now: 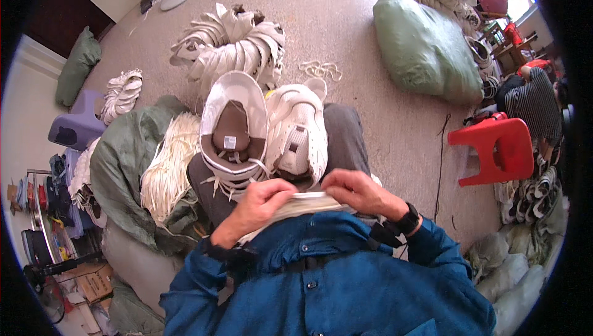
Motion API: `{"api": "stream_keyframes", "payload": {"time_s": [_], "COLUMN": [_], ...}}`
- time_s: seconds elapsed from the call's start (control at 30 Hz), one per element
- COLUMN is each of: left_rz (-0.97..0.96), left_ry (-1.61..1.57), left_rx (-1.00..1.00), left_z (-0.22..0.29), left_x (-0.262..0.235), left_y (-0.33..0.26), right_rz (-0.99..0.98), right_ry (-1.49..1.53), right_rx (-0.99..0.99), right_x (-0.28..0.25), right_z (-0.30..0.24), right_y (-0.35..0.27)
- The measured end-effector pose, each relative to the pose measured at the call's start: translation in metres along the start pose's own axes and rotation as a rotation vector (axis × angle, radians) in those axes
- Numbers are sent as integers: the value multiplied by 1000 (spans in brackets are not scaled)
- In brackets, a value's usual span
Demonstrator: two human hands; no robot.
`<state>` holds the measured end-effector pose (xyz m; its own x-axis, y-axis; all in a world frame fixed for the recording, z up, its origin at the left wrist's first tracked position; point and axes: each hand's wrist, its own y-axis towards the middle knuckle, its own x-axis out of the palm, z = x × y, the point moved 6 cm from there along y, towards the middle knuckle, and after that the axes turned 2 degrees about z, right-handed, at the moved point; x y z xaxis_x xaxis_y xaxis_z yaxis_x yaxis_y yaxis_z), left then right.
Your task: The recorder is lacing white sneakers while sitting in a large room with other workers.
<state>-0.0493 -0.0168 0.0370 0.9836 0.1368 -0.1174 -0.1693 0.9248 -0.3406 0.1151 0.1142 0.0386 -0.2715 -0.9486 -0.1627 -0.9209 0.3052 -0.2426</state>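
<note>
White lace (307, 196) held straight between left hand (262, 203) and right hand (361, 193).
We see each hand pinching the strand between thumb and fingers, close before the blue shirt (346, 293). Just beyond, two pale shoes (301, 113) rest side by side on the lap; left of them, we note a lace bundle (165, 172) on a green sack (123, 181).

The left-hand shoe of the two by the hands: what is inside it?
This shoe shows brown lining and a white label; anything under the laced front is covered.

Wht lace (309, 195), approx. straight, crosswise
</note>
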Motion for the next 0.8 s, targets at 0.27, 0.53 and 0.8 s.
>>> {"api": "stream_keyframes", "payload": {"time_s": [0.27, 0.53, 0.8], "left_rz": [440, 59, 214], "left_ry": [835, 673, 483], "left_rx": [-12, 108, 226], "left_z": [-26, 12, 83], "left_x": [-107, -21, -15], "left_y": [-66, -60, -20], "right_rz": [202, 187, -331], "right_ry": [439, 842, 383], "right_rx": [96, -131, -103], "right_x": [-73, -67, 28], "right_z": [26, 21, -9], "right_y": [-36, -18, 25]}}
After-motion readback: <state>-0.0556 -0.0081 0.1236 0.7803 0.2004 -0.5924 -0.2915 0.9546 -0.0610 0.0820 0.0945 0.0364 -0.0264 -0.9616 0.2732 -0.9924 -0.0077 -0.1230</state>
